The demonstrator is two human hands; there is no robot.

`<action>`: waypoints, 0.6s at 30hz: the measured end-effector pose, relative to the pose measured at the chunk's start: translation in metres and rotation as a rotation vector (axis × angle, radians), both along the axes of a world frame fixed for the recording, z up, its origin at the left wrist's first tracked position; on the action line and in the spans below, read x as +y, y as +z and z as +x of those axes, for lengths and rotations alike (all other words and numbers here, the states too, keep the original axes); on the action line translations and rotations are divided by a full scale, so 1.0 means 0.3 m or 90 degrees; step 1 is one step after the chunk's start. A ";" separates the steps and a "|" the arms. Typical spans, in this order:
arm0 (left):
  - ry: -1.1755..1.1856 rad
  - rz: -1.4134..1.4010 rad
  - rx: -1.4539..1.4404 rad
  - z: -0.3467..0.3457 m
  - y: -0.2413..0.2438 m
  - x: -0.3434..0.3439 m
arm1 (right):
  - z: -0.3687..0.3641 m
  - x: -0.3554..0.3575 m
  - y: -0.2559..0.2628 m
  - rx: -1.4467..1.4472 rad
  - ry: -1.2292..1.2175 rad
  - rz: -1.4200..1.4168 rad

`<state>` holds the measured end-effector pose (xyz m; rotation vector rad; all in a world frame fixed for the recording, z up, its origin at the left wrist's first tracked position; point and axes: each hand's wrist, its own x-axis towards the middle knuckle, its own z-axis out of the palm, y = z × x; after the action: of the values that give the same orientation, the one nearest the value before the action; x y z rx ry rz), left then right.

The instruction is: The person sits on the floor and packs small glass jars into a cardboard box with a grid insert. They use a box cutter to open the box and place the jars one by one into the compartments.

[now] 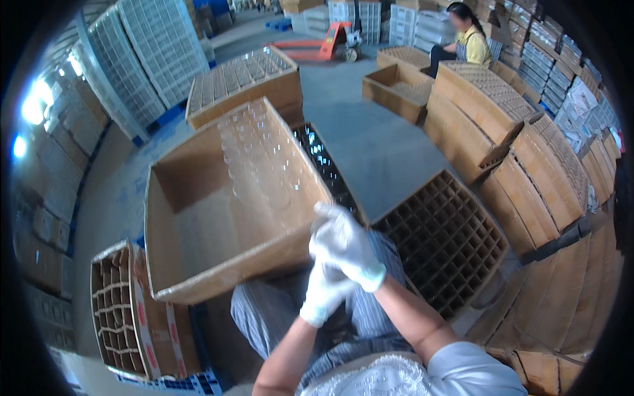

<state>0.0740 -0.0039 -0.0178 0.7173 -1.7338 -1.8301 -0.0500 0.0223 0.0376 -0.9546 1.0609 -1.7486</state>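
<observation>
My right hand (pixel 349 247), in a white glove, is above my lap by the near right corner of a shallow cardboard box (pixel 233 257). My left hand (pixel 324 294), gloved likewise, is just below it, and the two overlap. Whether either grips the other or something small is hidden by blur and overlap. Clear glass pieces (pixel 262 153) stand in rows along the box's right side; its left side shows bare cardboard. To the right of my knees is a divided cardboard box (pixel 441 242) with many dark cells.
A narrow row of dark cells with shiny pieces (pixel 322 153) shows beyond the box. A divided carton (pixel 116 317) stands on its side at left. Stacked cartons (pixel 465 123) line the right. Farther off are an orange pallet jack (pixel 332 44) and a seated person (pixel 473 47).
</observation>
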 end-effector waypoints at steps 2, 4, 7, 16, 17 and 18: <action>0.050 -0.044 -0.045 -0.020 -0.080 -0.024 | 0.028 0.022 0.001 0.028 -0.126 0.021; -0.108 0.029 0.115 -0.001 0.101 0.017 | -0.062 0.090 0.071 -0.027 0.119 -0.059; -0.201 0.025 0.056 -0.011 0.105 -0.012 | -0.118 0.049 0.046 -0.149 0.290 -0.228; -0.130 0.024 -0.114 -0.056 0.070 -0.105 | -0.133 -0.041 0.012 -0.204 -0.006 -0.087; -0.008 -0.133 -0.250 -0.095 0.049 -0.110 | -0.124 -0.082 -0.043 -0.076 -0.249 -0.054; -0.018 -0.169 -0.174 -0.085 0.056 -0.105 | -0.137 -0.068 -0.042 -0.110 -0.139 -0.094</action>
<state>0.0484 -0.0354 -0.0009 0.8652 -2.1206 -1.5341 -0.0910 0.0019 0.0250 -0.7817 0.9638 -2.0730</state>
